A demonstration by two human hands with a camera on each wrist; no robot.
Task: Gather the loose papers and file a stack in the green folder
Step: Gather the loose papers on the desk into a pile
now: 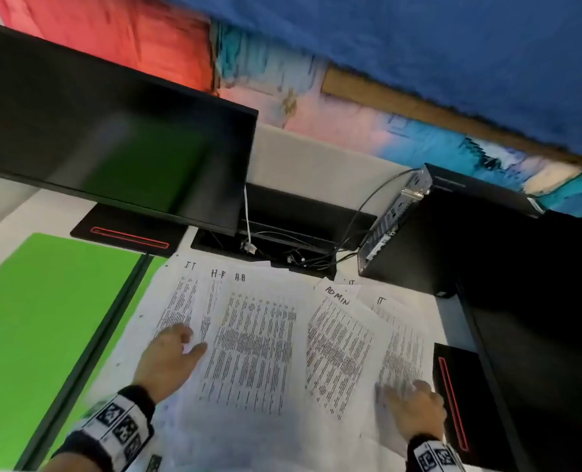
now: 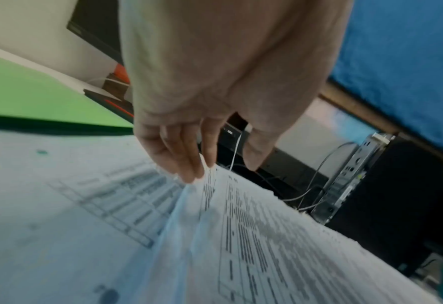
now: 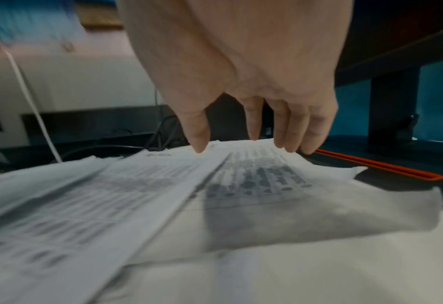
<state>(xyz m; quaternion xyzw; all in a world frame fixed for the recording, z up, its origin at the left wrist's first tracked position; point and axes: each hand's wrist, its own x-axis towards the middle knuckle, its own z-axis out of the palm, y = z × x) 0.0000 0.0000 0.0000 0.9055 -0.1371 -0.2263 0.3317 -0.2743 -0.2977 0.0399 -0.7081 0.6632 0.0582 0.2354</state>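
Observation:
Several printed sheets (image 1: pixel 255 342) lie spread and overlapping on the desk, hand-labelled I.T, H.R, ADMIN and IT. The green folder (image 1: pixel 44 318) lies flat to their left, its dark edge against the papers; it is also in the left wrist view as the green folder (image 2: pixel 33 96). My left hand (image 1: pixel 192 338) rests on the leftmost sheets. Its straight fingers (image 2: pixel 186 164) touch a sheet whose edge looks slightly raised. My right hand (image 1: pixel 401 391) presses its spread fingertips (image 3: pixel 290 142) on the rightmost IT sheet (image 3: pixel 254 181). Neither hand grips anything.
A black monitor (image 1: pixel 112 131) on a red-lined base (image 1: pixel 126 235) stands behind the folder. An open cable tray (image 1: pixel 276 247) with wires and a small black computer (image 1: pixel 401 226) sit behind the papers. A second monitor base (image 1: pixel 452 403) lies close beside my right hand.

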